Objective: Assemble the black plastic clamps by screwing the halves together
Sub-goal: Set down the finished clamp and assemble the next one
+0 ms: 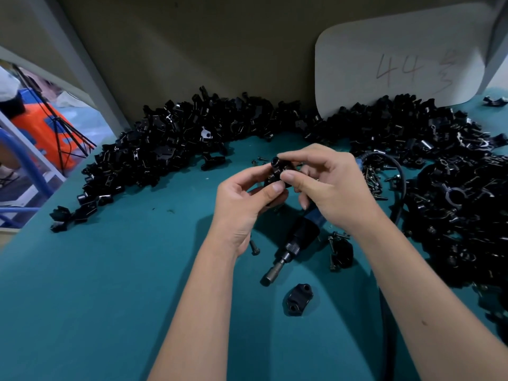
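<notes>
Fingers of both hands are curled narrow around one black clamp piece (277,171), held up off the tabletop between them: left hand (242,204) pinches it from below with thumb and forefinger, right hand (330,185) pinches it from above and the side. Whether one half or two mated halves are in the grip cannot be told; the fingers hide most of it. Judged step: seating a screw or aligning halves by hand, before driving. Just below the fingers, on the tabletop (110,284), lies the electric screwdriver (291,248), bit toward the person, untouched. Nearer the person still, a lone clamp half (298,299). A loose screw (254,247) lies beside the left wrist; more screws (373,180) to the right of the fingers. Beyond the fingers, heaps of black clamp parts (165,152). Next move likely calls for freeing the right hand to take up the screwdriver while the left keeps the piece steady.
</notes>
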A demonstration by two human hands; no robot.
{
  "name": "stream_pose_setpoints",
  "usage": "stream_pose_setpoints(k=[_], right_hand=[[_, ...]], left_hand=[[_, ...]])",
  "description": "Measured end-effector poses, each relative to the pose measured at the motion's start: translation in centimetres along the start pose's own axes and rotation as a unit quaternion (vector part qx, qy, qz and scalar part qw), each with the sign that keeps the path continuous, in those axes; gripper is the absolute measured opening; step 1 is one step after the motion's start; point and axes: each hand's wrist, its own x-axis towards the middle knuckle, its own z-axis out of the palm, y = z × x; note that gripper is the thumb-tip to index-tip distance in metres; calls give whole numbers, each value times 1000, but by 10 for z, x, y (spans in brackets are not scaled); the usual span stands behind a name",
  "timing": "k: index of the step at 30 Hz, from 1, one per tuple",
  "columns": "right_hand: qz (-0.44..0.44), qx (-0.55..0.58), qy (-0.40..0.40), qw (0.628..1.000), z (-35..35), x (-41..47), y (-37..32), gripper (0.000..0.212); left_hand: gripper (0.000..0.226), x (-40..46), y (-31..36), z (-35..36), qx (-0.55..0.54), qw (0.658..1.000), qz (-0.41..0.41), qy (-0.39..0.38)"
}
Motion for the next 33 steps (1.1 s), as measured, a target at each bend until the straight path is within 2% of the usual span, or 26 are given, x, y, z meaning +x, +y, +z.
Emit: stream_pose_setpoints(k=[4,7,12,14,17,20,26,33], right_hand=[[39,69,-55,995,-1,-2,-4,34],[55,63,-62,995,-1,0,-8,35],[83,62,-16,995,0,1,-10,30],[85,67,-19,994,2,-1,-9,28],[86,63,-45,993,6,-2,-10,37],[83,58,-25,994,10,-2,-13,35],[94,81,-19,992,22,-1,-20,34],[101,46,6,994,31,-2,-19,33]], left_hand=[[37,1,-1,-3,7,1000,-11,15],[41,0,0,-3,-22,999,-19,16],[25,0,3,-5,-45,999,-12,22],[24,1,4,-6,-41,999,-16,25],[24,0,6,-6,-53,998,-19,31],[30,0,9,-8,-49,998,-15,34],[29,0,20,-22,-29,999,-17,13],[19,-1,22,-21,-20,999,-17,32]])
